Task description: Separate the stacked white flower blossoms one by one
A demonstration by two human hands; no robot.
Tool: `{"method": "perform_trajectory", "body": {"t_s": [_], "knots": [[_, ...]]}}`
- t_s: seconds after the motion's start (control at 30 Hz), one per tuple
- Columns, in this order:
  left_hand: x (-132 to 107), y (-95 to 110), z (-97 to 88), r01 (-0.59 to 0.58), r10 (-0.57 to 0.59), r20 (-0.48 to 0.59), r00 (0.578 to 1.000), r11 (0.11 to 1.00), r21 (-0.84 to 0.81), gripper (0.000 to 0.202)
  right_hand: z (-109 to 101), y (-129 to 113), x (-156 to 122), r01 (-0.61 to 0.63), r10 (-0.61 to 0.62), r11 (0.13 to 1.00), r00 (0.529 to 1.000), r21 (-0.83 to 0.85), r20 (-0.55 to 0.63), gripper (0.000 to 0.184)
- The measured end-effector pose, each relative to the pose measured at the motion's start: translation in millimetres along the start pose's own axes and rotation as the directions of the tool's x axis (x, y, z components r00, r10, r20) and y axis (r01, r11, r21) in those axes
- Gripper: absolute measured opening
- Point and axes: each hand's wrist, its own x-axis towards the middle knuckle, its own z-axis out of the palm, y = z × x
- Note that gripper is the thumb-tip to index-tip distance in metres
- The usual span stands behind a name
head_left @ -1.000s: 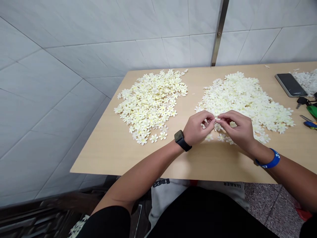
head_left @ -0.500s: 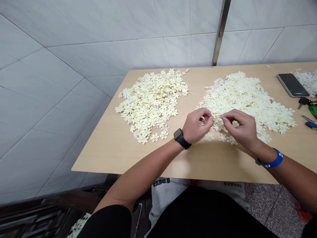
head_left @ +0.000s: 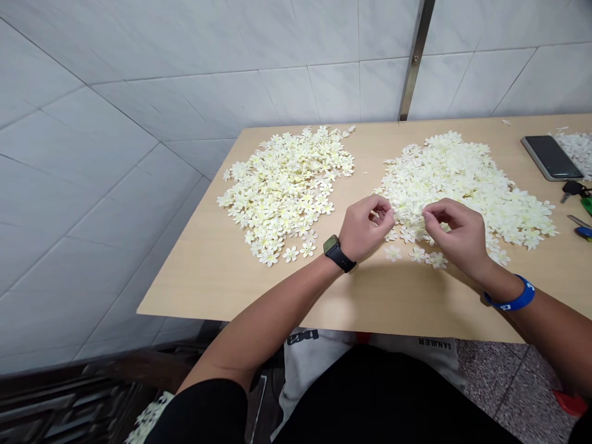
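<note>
My left hand, with a black watch on its wrist, is closed in a pinch in front of the right-hand pile of pale artificial flowers. My right hand is pinched too, thumb against forefinger, a short gap away from the left. What lies between the fingertips of either hand blends into the white petals behind, so I cannot make it out. Below the hands, a few loose flowers lie flat on the table. A blue wristband circles my right wrist.
Another flower pile covers the left part of the wooden table. At the right are a phone, a key, a blue-handled tool and a heap of small white pieces. A tiled wall borders the table.
My hands have moved slightly apart, the right one shifting right and the left one a little left. The whole view has shifted slightly. Both hands stay pinched.
</note>
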Motion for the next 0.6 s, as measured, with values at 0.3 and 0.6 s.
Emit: {"method": "perform_trajectory", "body": {"t_s": [0.3, 0.6], "knots": [[5.7, -2.3, -6.8, 0.059, -0.060, -0.025, 0.998, 0.997, -0.053, 0.010, -2.5, 8.2, 2.8, -0.150, 0.153, 0.983, 0.988, 0.102, -0.016, 0.008], [2.8, -5.1, -3.8, 0.039, -0.039, 0.007, 0.999, 0.997, -0.071, 0.012, -8.0, 14.3, 9.6, 0.017, -0.042, 0.976, 0.993, -0.218, -0.111, 0.014]]}}
